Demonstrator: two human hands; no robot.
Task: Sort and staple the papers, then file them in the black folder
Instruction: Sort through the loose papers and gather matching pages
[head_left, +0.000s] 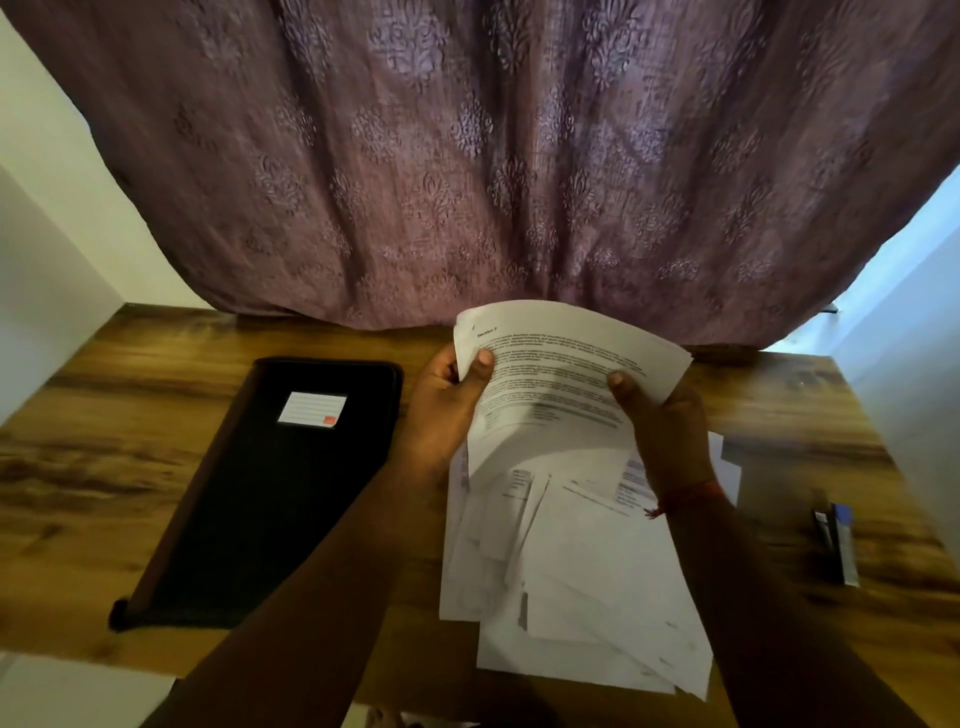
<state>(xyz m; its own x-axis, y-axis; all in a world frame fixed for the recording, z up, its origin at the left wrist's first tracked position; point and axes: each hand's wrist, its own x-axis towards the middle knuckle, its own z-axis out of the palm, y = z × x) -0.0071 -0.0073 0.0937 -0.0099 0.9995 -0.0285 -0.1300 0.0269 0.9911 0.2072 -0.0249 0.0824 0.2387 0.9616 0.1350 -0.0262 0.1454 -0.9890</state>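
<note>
Sorting barely begun: our left hand (441, 410) and right hand (665, 431) pinch one sheet (561, 374) above the loose pile (571, 587); stapler (836, 540) untouched at right, black folder (280, 483) closed at left.

Above a wooden table (156, 364), the left hand (441, 415) and right hand (670, 431) each grip a side of a small sheaf of printed sheets (561, 374) headed "Section 7", thumbs pressed on the top page, which bows upward. Beneath them a loose, overlapping pile of papers (587, 582) lies on the table, with a closed black folder (280, 488) bearing a white label (311, 409) to its left. A stapler (837, 540) lies right of the pile, and a patterned purple curtain (493, 156) hangs behind.
</note>
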